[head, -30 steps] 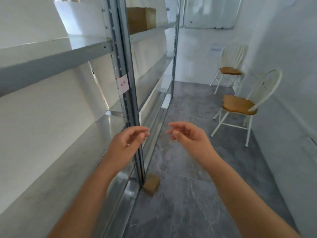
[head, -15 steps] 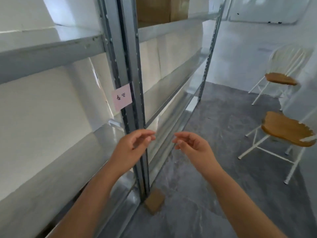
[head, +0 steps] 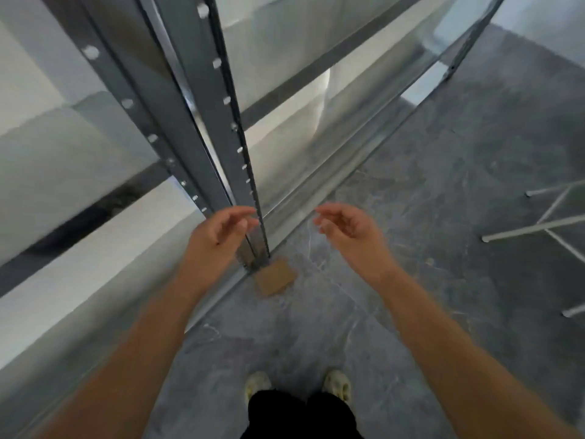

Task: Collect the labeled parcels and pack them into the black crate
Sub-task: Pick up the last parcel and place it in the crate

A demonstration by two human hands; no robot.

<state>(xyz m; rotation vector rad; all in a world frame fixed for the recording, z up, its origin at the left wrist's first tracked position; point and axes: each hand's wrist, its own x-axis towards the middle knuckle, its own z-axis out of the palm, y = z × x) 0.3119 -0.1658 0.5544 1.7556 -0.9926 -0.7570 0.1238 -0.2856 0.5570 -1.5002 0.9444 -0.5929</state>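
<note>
Brown cardboard square (head: 274, 277) lies at the foot of the grey metal shelf upright (head: 218, 131); your left hand (head: 218, 231) and right hand (head: 348, 229) hover above, relaxed, empty. You're probably searching: locate a labeled parcel.

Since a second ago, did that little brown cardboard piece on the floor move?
No. The cardboard piece still lies at the foot of the grey shelf post.

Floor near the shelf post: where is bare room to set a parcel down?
Bare floor lies between the shelf rail and the chair legs, and between the shoes and the cardboard piece. It is crowded at the foot of the post, where the cardboard sits.
</note>
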